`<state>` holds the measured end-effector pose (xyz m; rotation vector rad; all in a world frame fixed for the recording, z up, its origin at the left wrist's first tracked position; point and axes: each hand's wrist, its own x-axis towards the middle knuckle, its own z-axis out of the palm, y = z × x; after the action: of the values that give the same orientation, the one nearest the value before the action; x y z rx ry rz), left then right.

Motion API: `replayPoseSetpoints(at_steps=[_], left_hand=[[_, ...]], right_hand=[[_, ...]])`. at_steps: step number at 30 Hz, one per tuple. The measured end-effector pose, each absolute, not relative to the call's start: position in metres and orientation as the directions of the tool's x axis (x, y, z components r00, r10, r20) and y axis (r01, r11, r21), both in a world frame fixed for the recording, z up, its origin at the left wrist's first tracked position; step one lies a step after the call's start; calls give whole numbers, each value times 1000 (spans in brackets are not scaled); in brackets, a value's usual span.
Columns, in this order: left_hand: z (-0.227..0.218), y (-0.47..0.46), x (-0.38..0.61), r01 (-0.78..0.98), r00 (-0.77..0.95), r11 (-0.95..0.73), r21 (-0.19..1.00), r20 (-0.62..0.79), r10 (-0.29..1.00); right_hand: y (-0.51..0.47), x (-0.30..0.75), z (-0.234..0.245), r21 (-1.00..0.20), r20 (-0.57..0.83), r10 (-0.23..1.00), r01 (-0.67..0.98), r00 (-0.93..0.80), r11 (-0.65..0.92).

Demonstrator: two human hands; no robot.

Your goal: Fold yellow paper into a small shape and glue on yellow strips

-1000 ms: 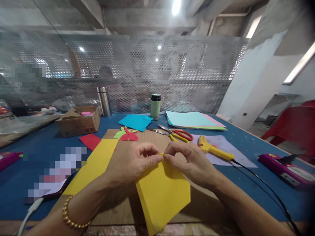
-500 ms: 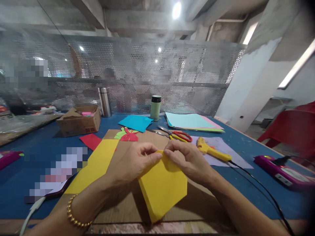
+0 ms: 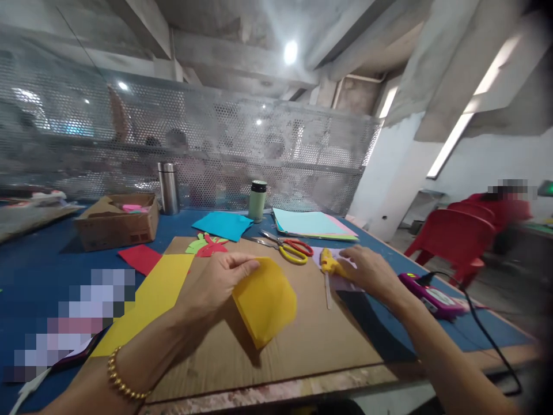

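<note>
My left hand pinches the top edge of a folded yellow paper and holds it just above the brown cardboard sheet. My right hand is off to the right, closed around the handle of the yellow glue gun, whose nozzle points down at the cardboard. A gold bead bracelet sits on my left wrist.
Red- and yellow-handled scissors, a flat yellow sheet, red paper, teal paper, a stack of coloured sheets, a green bottle, a steel flask, a cardboard box and a purple device lie on the blue table. Red chairs stand at right.
My right hand let go of the yellow paper and moved right onto the glue gun. My left hand alone now holds the paper. The view swung to the right.
</note>
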<state>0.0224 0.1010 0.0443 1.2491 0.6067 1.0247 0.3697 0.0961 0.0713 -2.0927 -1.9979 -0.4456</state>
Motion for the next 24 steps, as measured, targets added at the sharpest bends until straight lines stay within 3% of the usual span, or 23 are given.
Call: replayPoseSetpoints(at_steps=[2,5,10,16,18,19,22,24], left_hand=[[45,101,22,-268,453,-58,962,179,874],[46,102,22,-244,450,-149,958,249,858],[42,105,21,-209,464,-215,954,290,837],[46,106,19,-90,397,-437,895,435,808],[51,107,17,-53,376,-500,865,481,792],[53,108,15,-26,373,-520,854,490,788],[57,114,9,88,352,-556,827,496,794],[59,118,5,154,320,-582,799,517,794]], right_hand=[[96,382,57,172,235,969,978,73,-116],[93,383,45,222,125,988,969,86,-112],[95,371,45,223,144,984,965,107,-137],[100,365,53,207,221,962,957,158,-205],[97,362,64,128,288,948,976,134,-177],[95,359,72,15,346,934,995,92,-103],[89,339,99,-347,467,880,896,-92,278],[87,320,113,-459,535,831,774,-151,436]])
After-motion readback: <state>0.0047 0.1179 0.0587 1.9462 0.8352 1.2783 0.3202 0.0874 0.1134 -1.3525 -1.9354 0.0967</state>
